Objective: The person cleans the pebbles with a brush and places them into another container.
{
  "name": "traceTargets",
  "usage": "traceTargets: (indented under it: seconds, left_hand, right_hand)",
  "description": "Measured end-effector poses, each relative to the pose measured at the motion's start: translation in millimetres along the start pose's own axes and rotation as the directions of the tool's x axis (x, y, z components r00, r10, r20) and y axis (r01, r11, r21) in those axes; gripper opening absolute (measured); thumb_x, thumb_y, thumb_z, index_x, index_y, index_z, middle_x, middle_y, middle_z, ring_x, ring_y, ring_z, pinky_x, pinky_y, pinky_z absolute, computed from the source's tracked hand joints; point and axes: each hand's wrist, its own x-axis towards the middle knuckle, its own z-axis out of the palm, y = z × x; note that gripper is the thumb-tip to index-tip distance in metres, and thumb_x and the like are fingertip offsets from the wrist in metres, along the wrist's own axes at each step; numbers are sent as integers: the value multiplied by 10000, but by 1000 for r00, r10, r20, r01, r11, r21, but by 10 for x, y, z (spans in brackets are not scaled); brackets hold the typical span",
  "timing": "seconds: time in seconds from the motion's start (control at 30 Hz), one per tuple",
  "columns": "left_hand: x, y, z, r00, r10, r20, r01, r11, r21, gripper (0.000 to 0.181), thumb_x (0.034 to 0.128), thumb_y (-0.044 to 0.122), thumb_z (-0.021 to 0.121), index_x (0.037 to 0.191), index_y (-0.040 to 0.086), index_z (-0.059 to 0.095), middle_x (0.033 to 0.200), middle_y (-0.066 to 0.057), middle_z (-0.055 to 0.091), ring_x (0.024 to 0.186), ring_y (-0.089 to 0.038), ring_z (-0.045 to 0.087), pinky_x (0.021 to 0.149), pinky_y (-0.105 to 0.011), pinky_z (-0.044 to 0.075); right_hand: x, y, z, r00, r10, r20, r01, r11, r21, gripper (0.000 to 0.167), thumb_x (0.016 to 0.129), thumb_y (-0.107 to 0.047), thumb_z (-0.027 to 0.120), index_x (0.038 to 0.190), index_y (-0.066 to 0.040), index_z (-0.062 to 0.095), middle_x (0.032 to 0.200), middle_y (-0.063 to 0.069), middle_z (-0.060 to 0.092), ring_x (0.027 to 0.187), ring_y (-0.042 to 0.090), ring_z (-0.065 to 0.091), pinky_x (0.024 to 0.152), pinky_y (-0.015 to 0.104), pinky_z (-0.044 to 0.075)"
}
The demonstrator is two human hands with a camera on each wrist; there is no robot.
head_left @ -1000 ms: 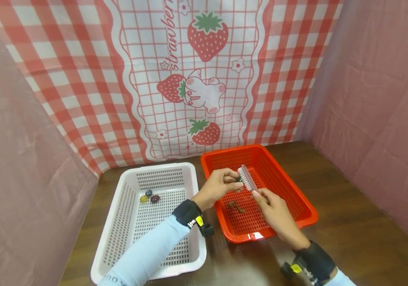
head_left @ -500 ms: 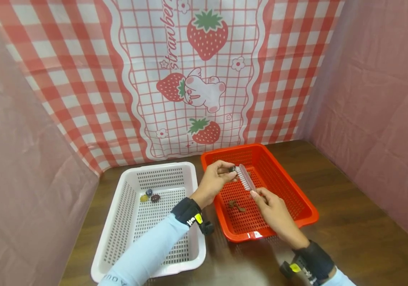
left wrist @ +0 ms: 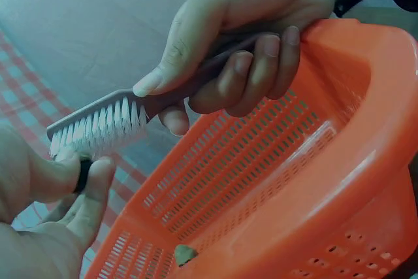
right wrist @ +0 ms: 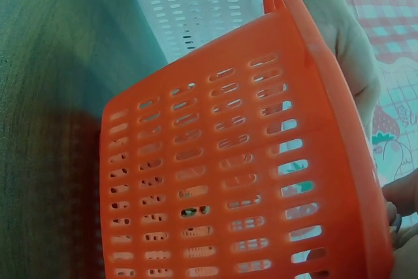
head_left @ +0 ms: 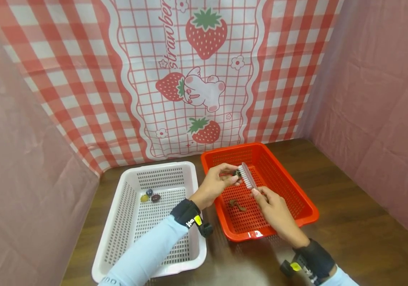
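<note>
My left hand (head_left: 215,186) pinches a small dark stone-like piece (left wrist: 83,174) between thumb and fingers, and the fingers cover most of it. In my right hand (head_left: 276,210) is a mauve-handled brush (head_left: 248,175), its thumb lying along the handle. White bristles (left wrist: 104,127) face the dark piece and appear to touch it. Both hands are over the red basket (head_left: 307,217). Brown, twisted bits (head_left: 238,205) lie on that basket's floor. The left wrist view also shows a small greenish-brown lump (left wrist: 185,255) inside it.
A white basket (head_left: 199,260) stands to the left, under my left forearm. In it lie a yellow stone (head_left: 144,198), a blue-grey stone (head_left: 149,192) and a dark red stone (head_left: 155,198). The wooden table (head_left: 347,222) meets a checked strawberry cloth (head_left: 204,99) behind.
My left hand shifts slightly up and left with the dark piece, then back down and right against the bristles. The brush tilts a little; my right hand stays nearly in place.
</note>
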Motion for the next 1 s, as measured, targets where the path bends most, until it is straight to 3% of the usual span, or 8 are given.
traceTargets:
  seconds: [0.2, 0.4, 0.57, 0.73, 0.9, 1.0]
  left_hand:
    - [6, -28, -40, 998, 18, -67, -22, 998, -59, 312, 985, 30, 687, 1277, -59, 627, 1114, -175, 680, 945, -222, 728, 981, -449, 566]
    - [-14, -90, -4, 999, -36, 17, 37, 998, -60, 319, 992, -7, 657, 1291, -113, 623, 1106, -185, 710, 878, -167, 715, 981, -484, 562]
    - [-21, -76, -1, 997, -37, -61, 32, 997, -77, 269, 984, 14, 680, 1232, -88, 655, 1043, -167, 721, 840, -155, 713, 954, -446, 581]
    - [-35, -54, -3, 998, -52, -39, 50, 997, -50, 284, 938, 8, 742, 1196, -50, 639, 1016, -187, 738, 798, -199, 740, 926, -491, 587]
    - [-32, -36, -35, 993, -31, -112, 23, 997, -71, 309, 933, 29, 754, 1233, 17, 681, 1047, -169, 734, 818, -230, 747, 927, -492, 587]
    - [-34, -63, -10, 996, -32, -87, 30, 999, -29, 311, 922, 25, 765, 1226, 11, 698, 1046, -139, 745, 793, -221, 746, 899, -473, 602]
  right_hand:
    - [7, -6, 13, 1000, -18, -11, 18, 1000, -3, 385, 1068, -426, 557, 1138, -67, 680, 737, 12, 495, 640, 160, 476, 541, 271, 408]
    - [3, 5, 34, 999, -46, -22, 45, 999, -17, 387, 1068, -415, 562, 1160, -57, 678, 733, 6, 486, 619, 145, 455, 517, 263, 382]
    - [6, -4, 53, 996, -89, -23, 88, 995, -42, 356, 1066, -397, 573, 1139, -66, 682, 722, -2, 471, 604, 137, 436, 511, 257, 364]
    - [2, 0, 61, 996, -87, -28, 86, 995, -52, 339, 1070, -390, 567, 1135, -77, 679, 725, 0, 463, 605, 136, 428, 512, 256, 355]
    - [12, -2, 73, 996, -88, -7, 88, 995, -48, 334, 1065, -382, 579, 1134, -72, 681, 736, 5, 481, 613, 142, 434, 518, 258, 362]
    - [8, -6, 63, 995, -97, -11, 96, 994, -56, 323, 1068, -364, 581, 1126, -62, 679, 736, 3, 477, 613, 137, 427, 522, 257, 358]
